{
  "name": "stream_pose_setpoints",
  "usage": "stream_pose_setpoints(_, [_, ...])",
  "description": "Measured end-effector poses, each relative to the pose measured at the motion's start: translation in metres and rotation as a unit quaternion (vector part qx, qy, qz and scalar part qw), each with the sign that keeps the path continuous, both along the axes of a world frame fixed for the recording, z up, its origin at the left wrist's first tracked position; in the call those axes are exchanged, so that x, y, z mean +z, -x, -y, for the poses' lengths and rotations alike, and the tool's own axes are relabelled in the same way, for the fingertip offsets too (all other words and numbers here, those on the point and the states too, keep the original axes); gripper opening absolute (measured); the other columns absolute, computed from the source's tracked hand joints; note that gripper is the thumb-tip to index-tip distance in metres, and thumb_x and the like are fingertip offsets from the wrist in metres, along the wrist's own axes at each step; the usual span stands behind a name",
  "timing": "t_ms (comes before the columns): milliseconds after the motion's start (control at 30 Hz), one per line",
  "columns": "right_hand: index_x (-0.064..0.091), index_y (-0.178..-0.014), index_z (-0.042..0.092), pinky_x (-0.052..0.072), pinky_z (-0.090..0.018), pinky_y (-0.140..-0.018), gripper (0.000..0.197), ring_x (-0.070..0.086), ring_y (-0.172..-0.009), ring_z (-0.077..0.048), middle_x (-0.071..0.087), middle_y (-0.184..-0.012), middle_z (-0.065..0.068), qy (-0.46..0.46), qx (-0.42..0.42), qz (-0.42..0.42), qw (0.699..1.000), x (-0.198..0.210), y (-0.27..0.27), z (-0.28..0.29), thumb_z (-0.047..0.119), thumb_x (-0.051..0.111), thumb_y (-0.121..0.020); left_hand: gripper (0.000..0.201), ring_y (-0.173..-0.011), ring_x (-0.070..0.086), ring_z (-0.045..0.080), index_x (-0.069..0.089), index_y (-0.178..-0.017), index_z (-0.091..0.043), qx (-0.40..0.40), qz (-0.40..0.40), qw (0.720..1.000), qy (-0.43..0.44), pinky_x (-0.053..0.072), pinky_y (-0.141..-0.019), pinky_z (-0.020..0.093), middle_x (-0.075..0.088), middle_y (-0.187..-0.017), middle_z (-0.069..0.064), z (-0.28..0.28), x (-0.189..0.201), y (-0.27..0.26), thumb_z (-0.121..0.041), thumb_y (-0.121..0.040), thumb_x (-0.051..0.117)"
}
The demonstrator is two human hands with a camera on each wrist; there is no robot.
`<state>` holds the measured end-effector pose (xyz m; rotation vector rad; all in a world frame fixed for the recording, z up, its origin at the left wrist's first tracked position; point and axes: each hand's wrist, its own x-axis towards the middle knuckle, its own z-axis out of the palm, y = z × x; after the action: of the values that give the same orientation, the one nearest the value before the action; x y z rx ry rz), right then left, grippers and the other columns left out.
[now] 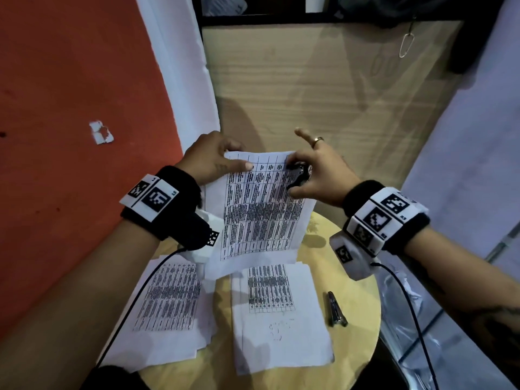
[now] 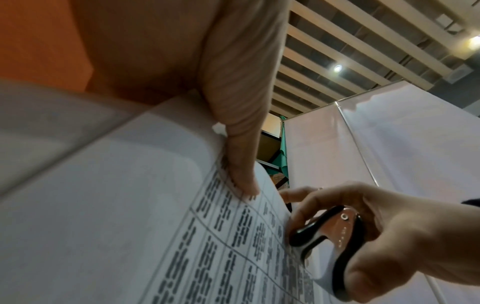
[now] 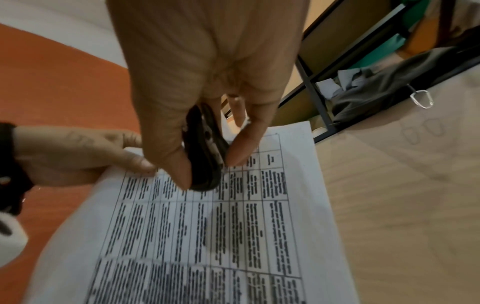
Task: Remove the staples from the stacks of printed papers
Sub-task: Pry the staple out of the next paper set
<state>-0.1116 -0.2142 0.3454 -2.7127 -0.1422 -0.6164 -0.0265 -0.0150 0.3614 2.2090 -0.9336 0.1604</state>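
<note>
Up off the bench (image 1: 363, 302), the left hand (image 1: 209, 157) pinches the paper stack (image 1: 261, 209) steady; the right hand (image 1: 318, 171) squeezes the staple remover (image 1: 298, 175) near its top edge, likely where the staple sits.

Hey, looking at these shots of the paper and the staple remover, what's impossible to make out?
- The staple: no view shows it; the right hand and staple remover cover that spot.
- Printed text on the held stack of papers: blurred in all views.
- Left hand fingers: behind the papers, head view.
- Metal tool on the round table: too small to identify.

Three stacks of printed papers (image 1: 261, 204), one staple remover (image 1: 298, 175), one metal tool (image 1: 336, 309), two hands (image 1: 209, 159).
</note>
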Motion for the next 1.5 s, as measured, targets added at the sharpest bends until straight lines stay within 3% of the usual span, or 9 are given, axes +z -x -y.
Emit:
stream_pose_setpoints(167, [0.069, -0.098, 0.007, 0.043, -0.021, -0.079, 0.044, 0.059, -0.094, -0.021, 0.057, -0.096, -0.003, -0.05, 0.028, -0.031, 0.998, 0.008, -0.002, 0.003, 0.015, 0.086, -0.059, 0.03, -0.088, 0.066, 0.017, 0.069, -0.072, -0.043, 0.008, 0.008, 1.0, -0.026, 0.048, -0.09, 0.048, 0.071, -0.08, -0.011, 0.0, 0.0, -0.005, -0.066, -0.053, 0.068])
stream_pose_setpoints(300, [0.068, -0.101, 0.007, 0.041, -0.019, -0.077, 0.046, 0.057, -0.09, -0.017, 0.058, -0.094, -0.002, -0.041, 0.02, -0.021, 0.999, 0.007, 0.0, 0.001, 0.018, 0.085, -0.06, 0.031, -0.097, 0.049, 0.015, 0.068, -0.091, -0.031, 0.105, 0.193, 0.966, -0.133, 0.024, -0.078, 0.034, 0.063, -0.084, -0.008, 0.014, 0.004, 0.005, -0.056, -0.072, 0.07])
stream_pose_setpoints(400, [0.068, -0.099, 0.01, 0.04, -0.021, -0.077, 0.045, 0.056, -0.09, -0.017, 0.06, -0.098, -0.004, -0.039, 0.009, -0.001, 0.999, 0.006, 0.002, -0.002, 0.022, 0.085, -0.059, 0.031, -0.104, 0.054, 0.023, 0.068, -0.101, -0.03, 0.11, 0.23, 0.954, -0.155, 0.021, -0.077, 0.036, 0.062, -0.087, -0.005, 0.028, 0.008, 0.015, -0.051, -0.078, 0.067])
stream_pose_setpoints(667, [0.069, -0.099, 0.004, 0.033, -0.013, -0.083, 0.042, 0.052, -0.103, -0.018, 0.054, -0.116, -0.014, -0.058, 0.03, 0.121, 0.99, 0.009, 0.011, -0.006, 0.015, 0.083, -0.06, 0.016, -0.081, 0.058, 0.021, 0.072, -0.087, -0.025, 0.039, 0.109, 0.99, -0.081, 0.039, -0.078, 0.034, 0.057, -0.063, -0.013, 0.027, 0.016, 0.015, -0.037, -0.077, 0.071])
stream_pose_setpoints(800, [0.069, -0.097, 0.002, 0.054, -0.038, -0.074, 0.039, 0.062, -0.082, -0.031, 0.059, -0.105, -0.018, -0.019, 0.077, 0.211, 0.974, 0.01, 0.018, -0.019, 0.017, 0.071, -0.061, 0.021, -0.067, 0.057, 0.018, 0.069, -0.072, -0.022, -0.008, 0.07, 0.997, -0.045, 0.042, -0.066, 0.035, 0.059, -0.059, -0.006, 0.024, 0.02, 0.019, -0.042, -0.068, 0.068])
stream_pose_setpoints(900, [0.067, -0.1, 0.001, 0.055, -0.046, -0.067, 0.042, 0.062, -0.08, -0.036, 0.06, -0.097, -0.02, 0.012, 0.107, 0.234, 0.966, 0.01, 0.019, -0.022, 0.016, 0.069, -0.061, 0.038, -0.065, 0.052, 0.013, 0.072, -0.08, -0.009, -0.036, 0.045, 0.998, -0.01, 0.04, -0.062, 0.035, 0.061, -0.065, 0.01, 0.021, 0.022, 0.024, -0.043, -0.064, 0.063])
stream_pose_setpoints(1133, [0.064, -0.088, -0.002, 0.054, -0.04, -0.058, 0.029, 0.061, -0.073, -0.035, 0.063, -0.091, -0.017, 0.083, 0.118, 0.264, 0.954, 0.014, 0.022, -0.029, 0.011, 0.066, -0.062, 0.019, -0.05, 0.042, -0.002, 0.07, -0.072, -0.006, -0.041, 0.023, 0.999, 0.012, 0.031, -0.053, 0.023, 0.049, -0.045, -0.011, 0.015, 0.025, 0.029, -0.024, -0.076, 0.077])
stream_pose_setpoints(1367, [0.066, -0.084, 0.0, 0.053, -0.036, -0.055, 0.025, 0.062, -0.07, -0.034, 0.065, -0.089, -0.015, 0.124, 0.121, 0.268, 0.948, 0.018, 0.024, -0.029, 0.009, 0.065, -0.061, 0.026, -0.05, 0.039, -0.004, 0.062, -0.054, -0.017, -0.06, -0.004, 0.998, 0.036, 0.029, -0.05, 0.02, 0.044, -0.043, -0.012, 0.014, 0.027, 0.034, -0.019, -0.075, 0.077])
stream_pose_setpoints(1500, [0.067, -0.082, 0.001, 0.052, -0.032, -0.055, 0.023, 0.063, -0.068, -0.032, 0.066, -0.087, -0.015, 0.136, 0.129, 0.274, 0.943, 0.021, 0.025, -0.028, 0.015, 0.06, -0.065, 0.011, -0.059, 0.046, 0.002, 0.069, -0.066, -0.009, -0.087, -0.051, 0.994, 0.048, 0.034, -0.056, 0.022, 0.053, -0.056, -0.008, 0.013, 0.03, 0.036, -0.012, -0.073, 0.077])
